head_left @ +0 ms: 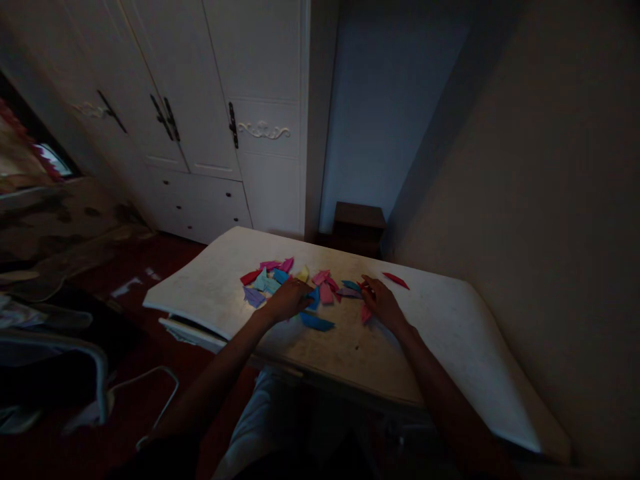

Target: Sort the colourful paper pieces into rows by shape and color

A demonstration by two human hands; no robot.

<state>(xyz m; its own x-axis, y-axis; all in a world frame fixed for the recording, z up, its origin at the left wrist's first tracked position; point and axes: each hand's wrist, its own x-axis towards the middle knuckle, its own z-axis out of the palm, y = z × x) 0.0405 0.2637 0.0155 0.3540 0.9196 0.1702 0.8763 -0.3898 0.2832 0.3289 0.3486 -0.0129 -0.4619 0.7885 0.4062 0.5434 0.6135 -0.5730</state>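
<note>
Small folded paper pieces in several colours lie in a loose group on the white table (440, 333). My left hand (287, 300) is over the left part of the group, fingers curled down onto a blue folded paper piece (314, 298). Another blue piece (317, 323) lies just in front of it. My right hand (380, 300) is at the group's right side, its fingertips closed around a red folded paper piece (367, 287), mostly hidden by the fingers. A pink-red piece (366, 314) lies under that hand, and a purple-grey piece (349, 293) beside its fingertips.
A lone red piece (397, 280) rests right of the group; a lavender piece (254, 297) is at its left edge. A white wardrobe (270, 173) stands behind the table, a wall (540, 200) to the right. At left are a metal-framed chair (100, 373) and a white cable (170, 380).
</note>
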